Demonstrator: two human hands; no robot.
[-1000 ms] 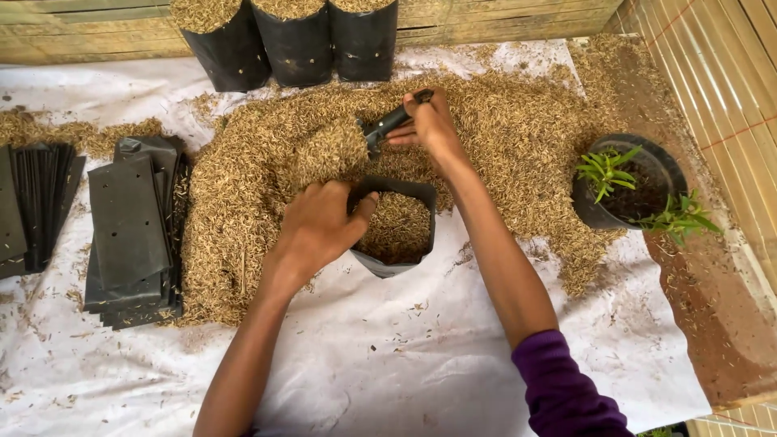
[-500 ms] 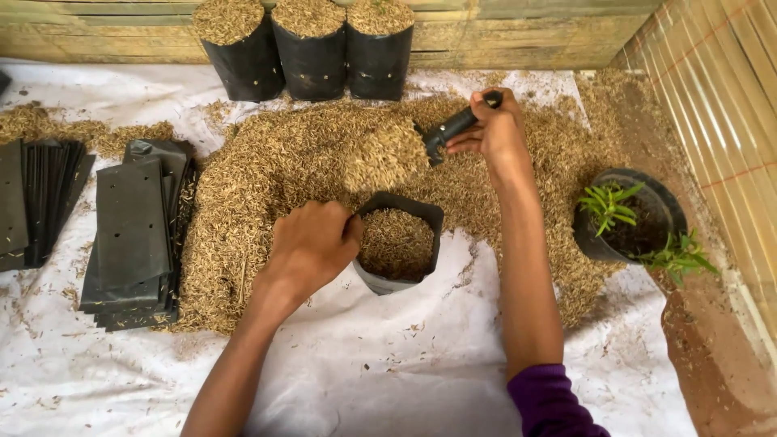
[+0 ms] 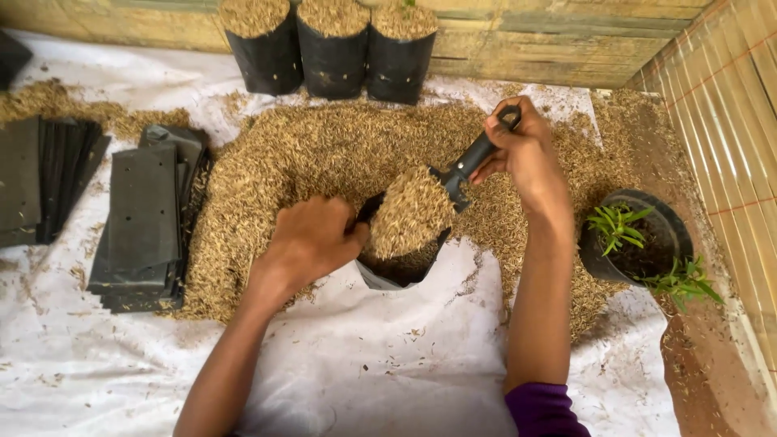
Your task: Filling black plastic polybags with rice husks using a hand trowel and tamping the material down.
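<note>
White sheet (image 3: 388, 356), husk heap (image 3: 324, 154), perhaps seedlings (image 3: 619, 226)

The scene is lit by bright, even daylight. Soft shadows are cast on the white sheet (image 3: 388, 364) below the forearms, and a deeper shadow is seen inside the open black bag (image 3: 401, 271). No glare is seen on the sheet. Focus is sharp around the bag; slight stretching is noticed towards the edges.
</note>
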